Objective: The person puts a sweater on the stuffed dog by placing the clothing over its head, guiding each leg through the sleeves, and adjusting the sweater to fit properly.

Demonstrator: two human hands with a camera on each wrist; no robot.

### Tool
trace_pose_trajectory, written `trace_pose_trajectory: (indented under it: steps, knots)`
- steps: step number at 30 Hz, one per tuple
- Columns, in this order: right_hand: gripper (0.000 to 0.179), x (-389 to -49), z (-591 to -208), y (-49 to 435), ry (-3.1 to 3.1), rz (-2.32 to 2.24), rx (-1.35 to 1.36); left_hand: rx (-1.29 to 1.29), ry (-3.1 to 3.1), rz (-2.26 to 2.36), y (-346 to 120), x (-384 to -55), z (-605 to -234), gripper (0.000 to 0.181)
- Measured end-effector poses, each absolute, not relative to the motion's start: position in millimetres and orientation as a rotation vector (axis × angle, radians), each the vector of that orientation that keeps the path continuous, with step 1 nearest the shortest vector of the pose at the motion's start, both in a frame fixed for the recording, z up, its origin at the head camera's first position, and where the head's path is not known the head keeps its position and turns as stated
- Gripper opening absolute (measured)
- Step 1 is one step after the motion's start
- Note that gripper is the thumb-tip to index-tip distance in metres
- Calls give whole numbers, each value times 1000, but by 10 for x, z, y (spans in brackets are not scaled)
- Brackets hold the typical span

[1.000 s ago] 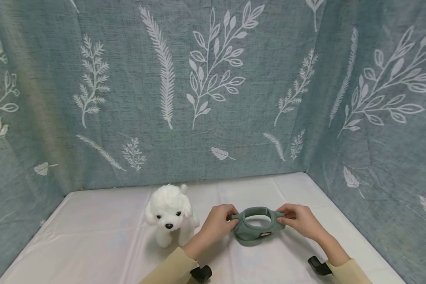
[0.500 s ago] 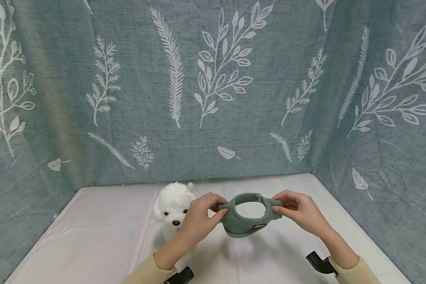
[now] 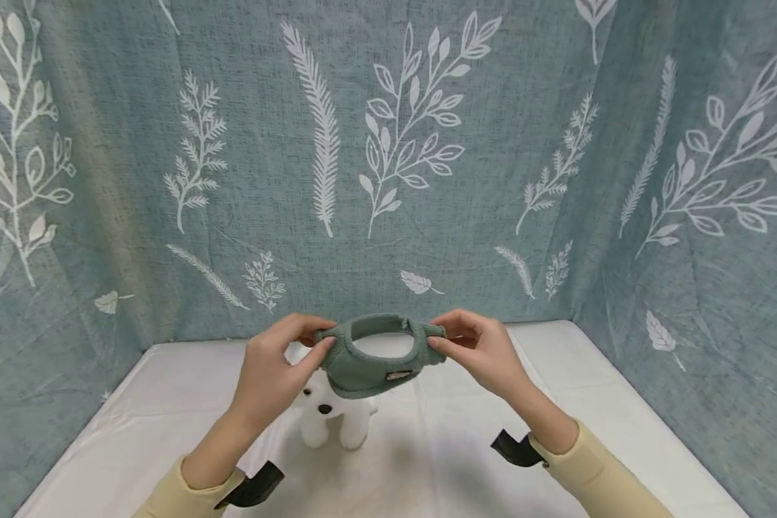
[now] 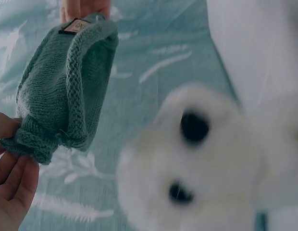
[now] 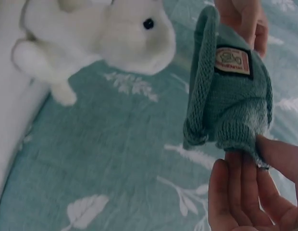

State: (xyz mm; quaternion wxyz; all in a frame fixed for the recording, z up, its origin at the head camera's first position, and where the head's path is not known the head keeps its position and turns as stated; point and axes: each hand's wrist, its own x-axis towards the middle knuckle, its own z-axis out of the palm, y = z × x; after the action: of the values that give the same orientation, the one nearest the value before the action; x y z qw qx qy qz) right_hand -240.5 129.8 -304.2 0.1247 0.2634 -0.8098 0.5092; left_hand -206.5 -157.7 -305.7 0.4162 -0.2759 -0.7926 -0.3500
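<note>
A small green knitted sweater [image 3: 362, 373] hangs in the air, its rolled-edge opening facing up in the head view. My left hand [image 3: 273, 365] pinches one short sleeve and my right hand [image 3: 485, 354] pinches the other, so it is stretched between them. A label patch [image 5: 234, 61] shows on its front in the right wrist view. Behind the sweater a white plush dog [image 3: 353, 426] stands on the table; the sweater and left hand cover much of its head. Blurred and close, the dog's face [image 4: 226, 159] fills much of the left wrist view.
White cloth covers the table [image 3: 492, 424]. Blue-green curtain [image 3: 259, 180] with white leaf prints rises behind it and along both sides. A black strap piece [image 3: 516, 450] sits at the right wrist, another [image 3: 255, 485] at the left.
Both hands have lifted the sweater off the table and carried it left, from beside the plush dog to in front of its head. The grip on both sleeves stays.
</note>
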Motion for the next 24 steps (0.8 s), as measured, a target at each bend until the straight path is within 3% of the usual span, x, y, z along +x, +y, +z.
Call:
trace_pose_trajectory:
  steps: [10,24]
  knots:
    - [20,-2623,-2983,716,-2300,1509,862,-504,-2095,-810,-1994,-2139,-2970,22]
    - [19,-2800,-3251,405,-2442,1505,744,-333,-2286,-881,-2221,-2326,-3292,13]
